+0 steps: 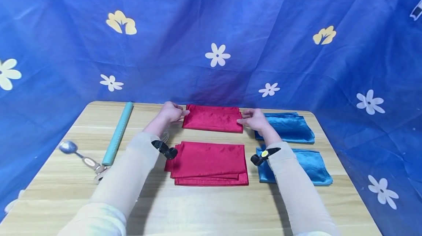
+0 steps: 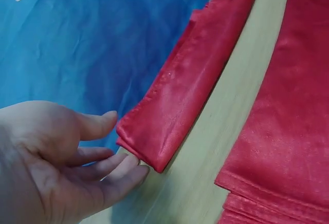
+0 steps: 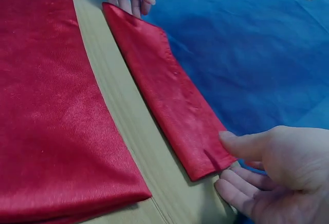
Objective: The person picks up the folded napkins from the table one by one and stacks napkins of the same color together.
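A folded red satin cloth (image 1: 212,119) lies at the back edge of the table between both hands. At its left end is my left hand (image 1: 172,113); in the left wrist view its fingertips (image 2: 134,170) are right at the cloth's corner, with the thumb held apart. My right hand (image 1: 255,119) pinches the other end, its thumb (image 3: 234,141) on top and its fingers at the edge below. Nearer me lies a second folded red cloth (image 1: 209,161), its layers slightly offset.
Two folded blue cloths (image 1: 288,128) (image 1: 310,166) lie on the right, partly behind my right arm. On the left are a pale teal roll (image 1: 118,133) and a metal spoon (image 1: 68,148) with a brown handle. A blue patterned curtain (image 1: 244,78) surrounds the wooden table (image 1: 197,210).
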`<action>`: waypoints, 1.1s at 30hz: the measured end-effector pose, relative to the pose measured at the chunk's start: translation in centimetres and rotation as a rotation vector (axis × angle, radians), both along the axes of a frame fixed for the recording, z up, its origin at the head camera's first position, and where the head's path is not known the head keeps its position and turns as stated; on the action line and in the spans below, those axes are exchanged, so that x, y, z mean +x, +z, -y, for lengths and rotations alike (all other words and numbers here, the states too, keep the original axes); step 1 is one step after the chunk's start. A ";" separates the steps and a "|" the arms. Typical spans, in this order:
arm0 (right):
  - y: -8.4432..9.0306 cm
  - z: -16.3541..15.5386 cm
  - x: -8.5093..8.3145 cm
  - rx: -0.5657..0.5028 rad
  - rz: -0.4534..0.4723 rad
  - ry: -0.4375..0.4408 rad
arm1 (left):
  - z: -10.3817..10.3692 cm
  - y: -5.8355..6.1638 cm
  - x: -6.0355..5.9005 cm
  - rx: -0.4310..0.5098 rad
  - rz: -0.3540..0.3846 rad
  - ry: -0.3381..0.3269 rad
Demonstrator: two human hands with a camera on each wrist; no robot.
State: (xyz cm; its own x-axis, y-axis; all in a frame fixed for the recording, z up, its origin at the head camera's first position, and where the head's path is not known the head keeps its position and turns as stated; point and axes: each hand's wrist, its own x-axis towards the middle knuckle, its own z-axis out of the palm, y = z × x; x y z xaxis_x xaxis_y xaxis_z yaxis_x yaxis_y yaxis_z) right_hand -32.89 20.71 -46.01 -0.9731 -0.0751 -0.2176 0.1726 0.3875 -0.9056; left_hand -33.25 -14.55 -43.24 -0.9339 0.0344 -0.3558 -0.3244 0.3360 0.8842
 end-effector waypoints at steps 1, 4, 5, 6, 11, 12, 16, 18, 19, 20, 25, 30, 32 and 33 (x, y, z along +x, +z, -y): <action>-0.1 0.2 -0.1 0.012 0.003 -0.013 | -0.1 -0.1 -0.1 0.027 0.019 0.020; -0.4 0.9 -0.5 0.055 0.001 -0.065 | -0.3 -0.4 -0.4 0.017 0.016 0.062; -0.5 1.1 -0.7 0.077 -0.002 -0.077 | -0.3 -0.5 -0.5 -0.016 0.002 0.071; -0.6 1.4 -0.8 0.098 -0.002 -0.089 | -0.3 -0.7 -0.6 -0.054 -0.010 0.077; -0.7 2.4 -1.3 0.225 -0.016 -0.134 | -0.5 -1.3 -0.8 -0.236 -0.049 0.072; -0.7 2.6 -1.4 0.239 -0.006 -0.140 | -0.5 -1.4 -0.8 -0.258 -0.048 0.064; -0.6 3.2 -1.9 0.296 0.038 -0.141 | -0.7 -1.4 -0.8 -0.280 -0.047 0.034; -0.5 3.3 -2.1 0.322 0.046 -0.116 | -0.9 -1.4 -0.9 -0.285 -0.054 0.023; -0.4 3.3 -2.1 0.342 0.038 -0.101 | -1.0 -1.4 -0.9 -0.278 -0.059 0.023; -0.4 3.3 -2.0 0.360 0.027 -0.085 | -1.0 -1.5 -0.9 -0.269 -0.065 0.023; -0.1 3.2 -1.7 0.362 -0.032 -0.028 | -0.8 -1.6 -1.0 -0.249 -0.081 0.026; 0.1 2.8 -1.6 0.159 -0.037 -0.019 | -0.3 -1.9 -1.2 -0.211 -0.082 0.029; 0.1 2.6 -1.7 0.085 -0.027 -0.025 | -0.3 -2.0 -1.4 -0.179 -0.075 0.026; 0.0 2.5 -1.7 0.060 -0.022 -0.029 | -0.2 -2.1 -1.4 -0.166 -0.072 0.027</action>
